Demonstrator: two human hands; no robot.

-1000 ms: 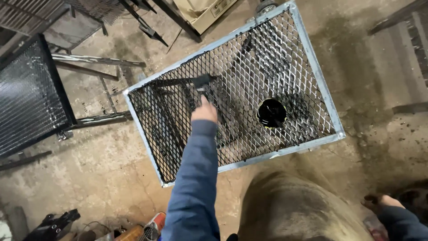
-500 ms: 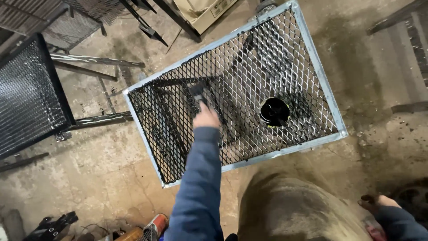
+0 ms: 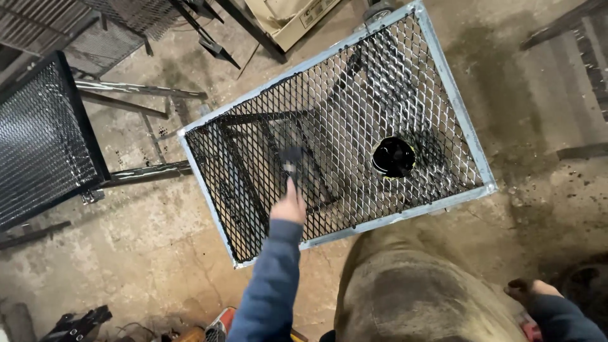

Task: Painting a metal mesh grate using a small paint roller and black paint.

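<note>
Left hand (image 3: 289, 206) closed around the handle of a paintbrush (image 3: 292, 163), fingers wrapped tight, blurred black bristle end pressed on the expanded-metal mesh panel (image 3: 329, 101) just left of the frame's centre. Blue sleeve (image 3: 269, 278) running down from that hand to the bottom edge. Mesh panel tilted across the middle of the frame, pale grey border all round, left part coated black, right part mostly bare metal with dark streaks. Round tin of black paint (image 3: 393, 156) standing on the mesh right of centre, well apart from the brush. Dark bars of a stand visible through the mesh beneath.

Right hand (image 3: 529, 292) low at the lower right, dark-stained, partly cut off by a blue cuff; cannot tell whether fingers are spread or curled, nothing seen held. Tan apron or trousers (image 3: 418, 291) filling the bottom centre. Second mesh panel (image 3: 38, 145), fully black, at the left edge on stained concrete floor (image 3: 126, 253).
</note>
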